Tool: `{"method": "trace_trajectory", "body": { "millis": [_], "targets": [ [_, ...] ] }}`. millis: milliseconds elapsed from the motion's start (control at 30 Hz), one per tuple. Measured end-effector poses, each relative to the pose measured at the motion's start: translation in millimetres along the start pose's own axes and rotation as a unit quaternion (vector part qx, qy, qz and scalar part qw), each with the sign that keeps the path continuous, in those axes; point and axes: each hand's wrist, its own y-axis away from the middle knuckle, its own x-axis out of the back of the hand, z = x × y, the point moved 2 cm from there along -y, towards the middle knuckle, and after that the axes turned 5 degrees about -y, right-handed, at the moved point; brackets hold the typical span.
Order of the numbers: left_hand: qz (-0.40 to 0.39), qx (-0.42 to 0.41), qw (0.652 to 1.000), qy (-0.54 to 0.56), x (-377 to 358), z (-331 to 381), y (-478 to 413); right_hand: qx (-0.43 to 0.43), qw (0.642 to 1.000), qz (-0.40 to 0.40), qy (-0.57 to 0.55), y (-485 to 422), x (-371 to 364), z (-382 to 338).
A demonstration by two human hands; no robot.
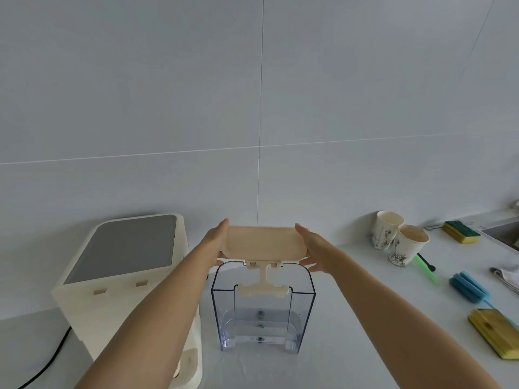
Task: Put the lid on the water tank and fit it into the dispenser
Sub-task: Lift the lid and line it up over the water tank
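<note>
A cream lid is held level just above the far rim of the clear water tank, which stands upright and open on the white counter. A T-shaped piece hangs from the lid's near edge down into the tank's mouth. My left hand grips the lid's left end. My right hand grips its right end. The cream dispenser, with a grey top panel, stands directly left of the tank.
Two paper cups stand at the back right. Sponges, a blue sponge brush and a yellow sponge lie along the right side near a sink edge. A black cable runs left of the dispenser.
</note>
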Motion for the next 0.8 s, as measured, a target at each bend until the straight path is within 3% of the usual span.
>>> {"method": "trace_trajectory", "body": {
  "millis": [800],
  "targets": [
    [-0.004,-0.040,0.996,0.078,2.4,-56.6,44.0,0.101,0.992,0.004,-0.078,48.7,-9.0,51.0]
  ]
}}
